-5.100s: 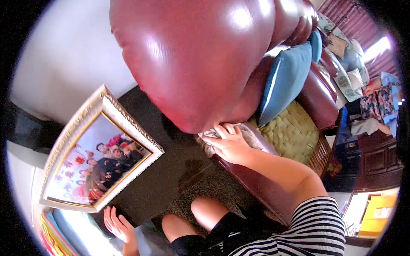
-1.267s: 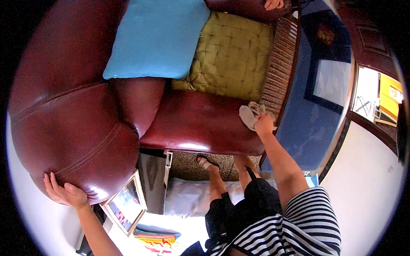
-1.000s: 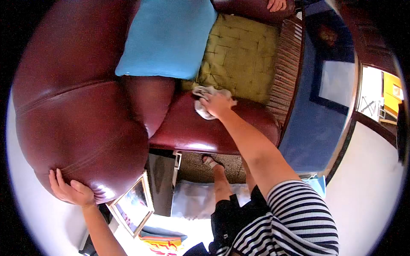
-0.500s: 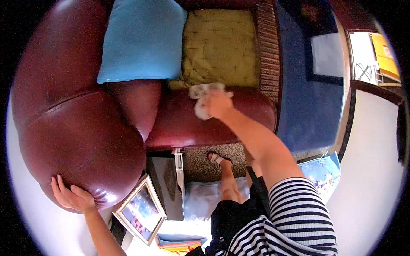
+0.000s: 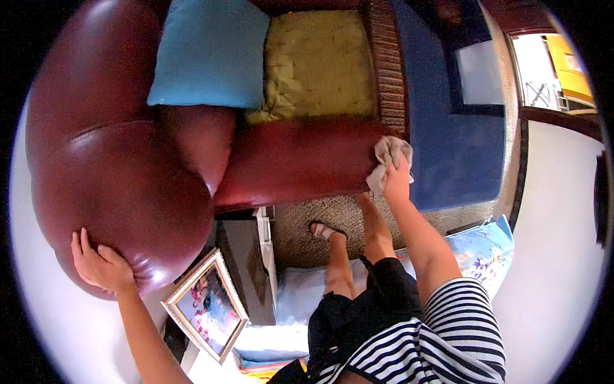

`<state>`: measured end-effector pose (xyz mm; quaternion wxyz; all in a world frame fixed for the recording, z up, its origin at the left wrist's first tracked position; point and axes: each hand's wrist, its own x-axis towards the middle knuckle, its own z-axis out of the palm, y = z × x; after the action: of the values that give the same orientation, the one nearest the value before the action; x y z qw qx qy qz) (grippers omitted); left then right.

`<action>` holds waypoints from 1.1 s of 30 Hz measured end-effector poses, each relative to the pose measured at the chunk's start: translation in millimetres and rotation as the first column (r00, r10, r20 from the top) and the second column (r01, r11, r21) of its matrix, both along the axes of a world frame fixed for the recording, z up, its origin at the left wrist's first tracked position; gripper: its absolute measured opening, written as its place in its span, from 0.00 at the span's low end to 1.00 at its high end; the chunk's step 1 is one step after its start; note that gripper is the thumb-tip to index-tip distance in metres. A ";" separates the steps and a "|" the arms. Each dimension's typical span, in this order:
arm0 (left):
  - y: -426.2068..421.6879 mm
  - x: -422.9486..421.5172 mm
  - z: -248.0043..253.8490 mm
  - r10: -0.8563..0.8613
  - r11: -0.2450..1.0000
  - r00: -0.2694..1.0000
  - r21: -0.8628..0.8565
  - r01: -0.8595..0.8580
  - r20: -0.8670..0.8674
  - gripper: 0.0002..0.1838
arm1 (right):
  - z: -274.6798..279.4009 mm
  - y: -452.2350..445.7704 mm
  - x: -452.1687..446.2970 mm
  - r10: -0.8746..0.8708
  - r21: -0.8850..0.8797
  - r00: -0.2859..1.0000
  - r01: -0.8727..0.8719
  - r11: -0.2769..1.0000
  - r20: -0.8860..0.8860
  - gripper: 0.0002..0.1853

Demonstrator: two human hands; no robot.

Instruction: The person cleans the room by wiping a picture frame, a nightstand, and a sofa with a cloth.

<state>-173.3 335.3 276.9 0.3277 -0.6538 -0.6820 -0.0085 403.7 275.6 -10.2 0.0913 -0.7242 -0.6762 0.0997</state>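
Note:
A crumpled pale cloth (image 5: 385,152) is gripped in my right hand (image 5: 398,178), which presses it against the right end of the dark red leather sofa (image 5: 307,160), at the seat's front edge. My left hand (image 5: 105,265) lies with fingers apart on the rounded, shiny sofa arm (image 5: 121,211) at the lower left. Behind the seat, a blue cushion (image 5: 210,54) leans beside an olive-green cushion (image 5: 320,67).
A framed picture (image 5: 208,307) stands tilted below the sofa arm, beside a dark cabinet (image 5: 246,256). A ribbed dark panel (image 5: 389,70) borders the sofa's right side, with a blue surface (image 5: 441,153) beyond. A flowered light-blue bag (image 5: 483,253) sits at the right.
My right hand has carried the cloth rightward along the sofa seat, from near the olive cushion to the end. My left hand stays on the arm, while the view shifts slightly.

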 end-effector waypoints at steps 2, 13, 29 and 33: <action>0.3 1.6 -0.8 -0.007 1.000 1.000 0.004 0.007 0.028 0.21 | -7.4 -28.6 -7.9 -0.217 -0.221 0.970 0.190 0.957 -0.107 0.21; -2.0 -2.0 -7.4 -0.082 0.996 0.995 0.045 0.079 0.061 0.21 | -20.7 -21.2 -203.1 0.725 -0.219 0.686 -0.717 0.662 -0.058 0.24; -3.0 -2.2 -5.8 -0.036 0.998 0.999 0.047 0.037 -0.013 0.22 | 22.2 18.1 -156.5 0.906 -0.262 0.421 -0.871 0.416 0.038 0.24; -2.2 -1.8 -3.6 -0.044 0.998 0.999 0.037 0.044 -0.013 0.22 | -1.5 -9.6 -82.1 0.757 -0.209 0.633 -0.728 0.653 0.161 0.25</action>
<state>-175.1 333.0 273.3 0.3437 -0.6626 -0.6650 -0.0242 321.6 266.0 -11.7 -0.0831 -0.3919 -0.9124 0.0841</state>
